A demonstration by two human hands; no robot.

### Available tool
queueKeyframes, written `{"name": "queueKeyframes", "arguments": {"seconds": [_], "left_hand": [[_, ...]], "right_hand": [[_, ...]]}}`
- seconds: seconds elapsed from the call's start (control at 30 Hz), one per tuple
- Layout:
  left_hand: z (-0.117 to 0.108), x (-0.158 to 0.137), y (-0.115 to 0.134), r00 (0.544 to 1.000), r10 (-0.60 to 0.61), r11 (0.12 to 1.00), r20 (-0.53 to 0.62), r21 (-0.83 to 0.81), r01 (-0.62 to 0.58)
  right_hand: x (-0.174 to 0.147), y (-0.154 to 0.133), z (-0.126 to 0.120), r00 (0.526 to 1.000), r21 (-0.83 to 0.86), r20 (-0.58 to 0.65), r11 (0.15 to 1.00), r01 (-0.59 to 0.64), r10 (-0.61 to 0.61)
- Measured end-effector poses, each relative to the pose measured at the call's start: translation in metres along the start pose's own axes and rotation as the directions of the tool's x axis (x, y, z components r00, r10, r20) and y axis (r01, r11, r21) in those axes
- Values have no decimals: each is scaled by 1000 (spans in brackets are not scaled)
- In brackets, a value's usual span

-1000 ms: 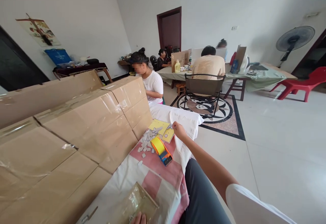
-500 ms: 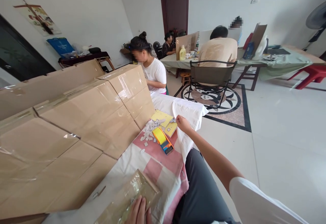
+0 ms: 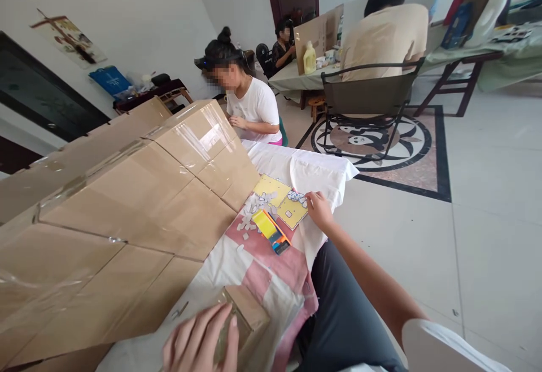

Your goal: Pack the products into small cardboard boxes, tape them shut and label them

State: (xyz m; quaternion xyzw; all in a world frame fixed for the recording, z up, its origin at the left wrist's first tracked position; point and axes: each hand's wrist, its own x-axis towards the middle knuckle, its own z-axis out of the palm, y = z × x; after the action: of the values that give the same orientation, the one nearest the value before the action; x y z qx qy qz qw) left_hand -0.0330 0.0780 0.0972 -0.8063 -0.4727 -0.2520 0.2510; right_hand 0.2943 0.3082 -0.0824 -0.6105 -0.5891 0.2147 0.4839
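My left hand lies over a small taped cardboard box at the bottom, its fingers apart and slightly bent on the box's top. Farther forward, my right hand is closed, fingertips pinched at the right edge of a yellow card. Small white pieces with blue outlines lie right beside those fingertips; what the fingers hold is too small to make out. A second yellow card lies behind, with loose greyish-white pieces near it. Closer to me is a tape dispenser with yellow tape.
Stacked, taped cardboard boxes form a wall on the left. A white cloth covers the far table end. A person in a white shirt sits beyond it; another sits in a dark chair at a green-covered table.
My left hand has lifted from flat to bent fingers and shifted left over the box. My right hand stays at the yellow card's edge. The camera view has tilted and moved.
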Motion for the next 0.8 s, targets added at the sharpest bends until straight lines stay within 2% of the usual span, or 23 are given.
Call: {"name": "queueKeyframes", "arguments": {"seconds": [0.07, 0.1, 0.13, 0.17, 0.2, 0.27, 0.33, 0.4, 0.5, 0.63, 0.8], "left_hand": [[15, 49, 6, 997, 3, 990, 75, -140, 8], [29, 75, 13, 988, 3, 973, 155, -230, 33], [48, 100, 22, 954, 6, 955, 301, -284, 84], [71, 123, 33, 867, 13, 946, 498, -287, 151], [97, 143, 44, 812, 42, 943, 582, -291, 161], [151, 174, 68, 730, 78, 945, 679, -284, 163], [199, 188, 88, 649, 65, 950, 758, -245, 191], [233, 191, 102, 614, 58, 948, 787, -236, 214], [256, 185, 110, 621, 94, 932, 779, -287, 220], [262, 178, 102, 612, 134, 906, 780, -347, 243], [267, 174, 87, 584, 73, 911, 808, -292, 290]], "right_hand": [[-8, 0, -5, 1000, 17, -14, 1000, 10, -10], [-11, 0, -6, 1000, 26, -19, 1000, 10, -9], [-14, 0, -7, 1000, 35, -25, 999, 8, -7], [-17, 0, -7, 1000, 44, -30, 999, 5, -4], [-19, 0, -7, 999, 53, -35, 999, 1, 1], [-24, 1, -7, 999, 72, -47, 997, -10, 13], [-28, 3, -9, 998, 93, -61, 995, -24, 30], [-33, 5, -13, 996, 113, -71, 993, -44, 52], [-38, 9, -19, 994, 142, -69, 987, -71, 81], [-42, 9, -19, 994, 201, -44, 975, -92, 103], [-43, 2, -22, 979, 303, -82, 941, -153, 186]]}}
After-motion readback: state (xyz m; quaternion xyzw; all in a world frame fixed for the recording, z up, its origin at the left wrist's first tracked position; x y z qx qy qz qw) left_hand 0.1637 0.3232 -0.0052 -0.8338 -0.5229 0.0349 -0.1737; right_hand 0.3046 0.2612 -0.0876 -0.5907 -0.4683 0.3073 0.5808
